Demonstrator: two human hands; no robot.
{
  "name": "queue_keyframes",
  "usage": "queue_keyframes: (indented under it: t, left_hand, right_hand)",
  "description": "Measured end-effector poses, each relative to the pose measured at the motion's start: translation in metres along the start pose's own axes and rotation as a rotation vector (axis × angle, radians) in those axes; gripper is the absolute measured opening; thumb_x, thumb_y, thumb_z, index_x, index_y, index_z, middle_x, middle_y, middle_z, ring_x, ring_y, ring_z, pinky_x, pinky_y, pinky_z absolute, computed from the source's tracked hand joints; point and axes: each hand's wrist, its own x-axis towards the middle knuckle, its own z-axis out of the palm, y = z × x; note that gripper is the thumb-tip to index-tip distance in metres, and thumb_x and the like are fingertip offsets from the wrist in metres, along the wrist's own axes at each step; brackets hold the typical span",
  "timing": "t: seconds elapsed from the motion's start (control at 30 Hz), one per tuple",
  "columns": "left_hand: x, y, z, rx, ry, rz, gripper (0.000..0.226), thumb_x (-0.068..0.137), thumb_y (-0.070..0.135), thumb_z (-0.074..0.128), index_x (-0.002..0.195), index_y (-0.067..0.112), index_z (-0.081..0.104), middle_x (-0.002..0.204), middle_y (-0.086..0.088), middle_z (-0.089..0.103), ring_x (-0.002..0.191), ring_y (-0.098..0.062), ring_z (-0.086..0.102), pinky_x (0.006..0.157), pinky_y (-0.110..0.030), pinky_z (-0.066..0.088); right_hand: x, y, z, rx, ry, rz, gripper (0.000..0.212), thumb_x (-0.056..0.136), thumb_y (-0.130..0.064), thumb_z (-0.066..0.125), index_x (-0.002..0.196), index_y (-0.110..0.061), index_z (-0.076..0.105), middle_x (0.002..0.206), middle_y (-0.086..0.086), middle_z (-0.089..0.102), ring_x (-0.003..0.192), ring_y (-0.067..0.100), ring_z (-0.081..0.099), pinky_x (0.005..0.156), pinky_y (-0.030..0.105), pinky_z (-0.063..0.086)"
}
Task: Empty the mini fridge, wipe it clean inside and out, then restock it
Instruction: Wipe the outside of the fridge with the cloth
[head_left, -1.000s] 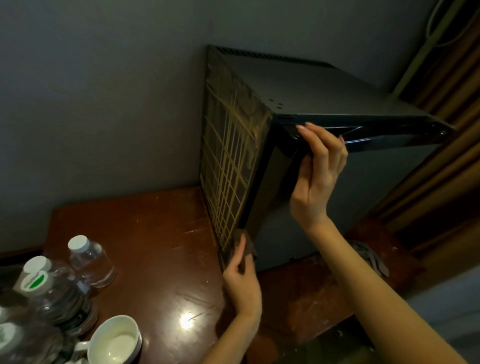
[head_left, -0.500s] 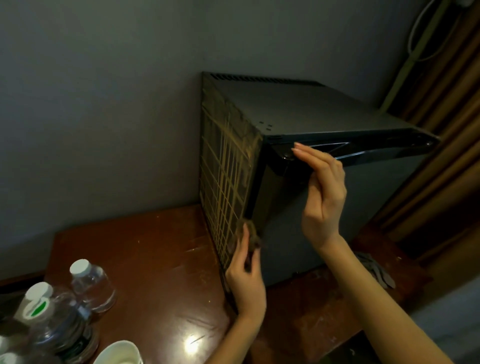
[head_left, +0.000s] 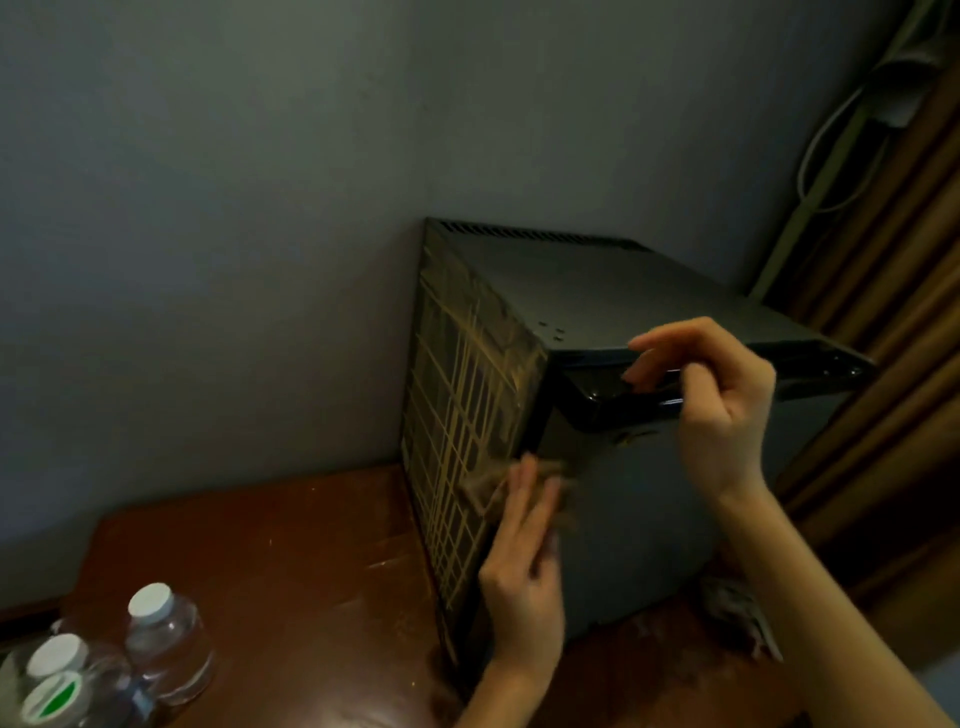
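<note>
Judging by the water bottles (head_left: 161, 639) standing out on the table (head_left: 291, 571), emptying looks done and restocking is left; I am at the outside wipe. My left hand (head_left: 524, 566), fingers nearly straight, presses a cloth (head_left: 485, 486) flat against the fridge's (head_left: 597, 291) front left corner. Beyond it my right hand (head_left: 727, 410) curls at the door's (head_left: 639, 530) top edge; whether it grips, I cannot tell. The fridge sits on the table against the wall (head_left: 234, 208).

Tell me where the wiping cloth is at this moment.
In the head view the cloth sits low and centre, pressed by the left hand against the vertical edge of the mini fridge, where its gridded side panel meets the door.
</note>
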Motion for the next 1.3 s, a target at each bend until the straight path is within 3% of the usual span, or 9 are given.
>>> queue_keyframes:
  t: [0.1,0.27,0.43,0.57,0.73,0.8,0.93,1.07,1.3]
  left_hand:
    - [-0.025,-0.014,-0.019,-0.038,0.014,-0.160,0.086,0.080,-0.016,0.063,0.137,0.046,0.046,0.141,0.015,0.050,0.130,-0.015,0.049,0.106,-0.026,0.040]
    - [0.055,0.039,-0.005,-0.206,-0.018,0.105,0.043,0.094,0.010,0.054,0.135,0.022,0.053,0.141,-0.001,0.053,0.132,-0.023,0.048,0.109,-0.028,0.037]
    - [0.125,0.030,0.016,-0.460,-0.098,-0.128,0.047,0.095,0.005,0.052,0.136,0.028,0.048,0.148,0.008,0.043,0.145,-0.013,0.025,0.117,-0.027,0.022]
    - [0.124,-0.016,0.017,-0.471,-0.020,-0.394,0.049,0.088,0.009,0.055,0.137,0.005,0.049,0.143,-0.009,0.049,0.139,-0.024,0.038,0.116,-0.045,0.028]
    - [0.080,0.014,0.001,-0.394,-0.111,-0.212,0.046,0.092,0.055,0.049,0.138,0.053,0.040,0.153,0.018,0.030,0.146,-0.008,0.019,0.117,-0.020,0.017]
    - [0.103,0.025,0.010,-0.353,-0.166,-0.130,0.054,0.092,0.062,0.040,0.143,0.049,0.031,0.158,0.019,0.017,0.147,-0.006,0.008,0.117,-0.018,0.011]
    - [0.175,0.005,0.032,-0.280,-0.147,-0.150,0.050,0.094,0.045,0.038,0.143,0.036,0.032,0.160,0.013,0.005,0.147,-0.003,-0.004,0.115,-0.012,0.003]
    - [0.164,-0.033,0.033,-0.497,-0.057,-0.441,0.058,0.095,0.015,0.040,0.150,0.011,0.021,0.157,0.001,0.019,0.141,0.001,0.025,0.116,-0.020,0.024]
    - [0.141,-0.001,0.027,-0.313,-0.059,-0.358,0.069,0.083,0.074,0.036,0.142,0.044,0.018,0.160,0.015,0.007,0.146,0.000,0.002,0.119,-0.023,0.003]
  right_hand:
    - [0.024,0.000,0.008,-0.061,-0.089,0.024,0.039,0.073,0.008,0.036,0.079,-0.017,0.066,0.071,-0.006,0.066,0.070,0.008,0.064,0.069,0.020,0.048]
    - [0.070,0.009,0.026,-0.106,-0.168,0.054,0.040,0.074,0.005,0.036,0.081,-0.020,0.067,0.081,-0.006,0.070,0.080,0.005,0.066,0.080,0.021,0.050]
    - [0.088,0.022,0.039,-0.110,-0.185,0.094,0.039,0.072,0.004,0.037,0.078,-0.020,0.067,0.079,-0.008,0.069,0.076,-0.002,0.064,0.077,0.014,0.048]
    - [0.085,0.033,0.047,-0.142,-0.244,0.154,0.043,0.076,0.004,0.039,0.077,-0.029,0.066,0.079,-0.009,0.070,0.080,-0.002,0.064,0.079,0.015,0.047]
    - [0.088,0.037,0.049,-0.190,-0.291,0.128,0.043,0.079,0.004,0.042,0.080,-0.032,0.066,0.083,-0.013,0.070,0.085,0.000,0.065,0.083,0.018,0.048]
    - [0.092,0.036,0.052,-0.206,-0.305,0.118,0.039,0.078,0.000,0.043,0.081,-0.030,0.067,0.082,-0.015,0.070,0.084,-0.004,0.063,0.082,0.016,0.047]
    - [0.100,0.041,0.053,-0.250,-0.332,0.107,0.038,0.081,0.003,0.046,0.086,-0.028,0.069,0.085,-0.014,0.071,0.088,-0.001,0.064,0.084,0.021,0.048]
    - [0.107,0.043,0.054,-0.293,-0.384,0.121,0.035,0.088,0.000,0.049,0.091,-0.027,0.069,0.090,-0.014,0.070,0.093,0.002,0.064,0.088,0.025,0.048]
    - [0.126,0.044,0.067,-0.362,-0.504,0.100,0.023,0.092,-0.006,0.054,0.099,-0.023,0.069,0.099,-0.010,0.069,0.098,0.003,0.062,0.088,0.020,0.046]
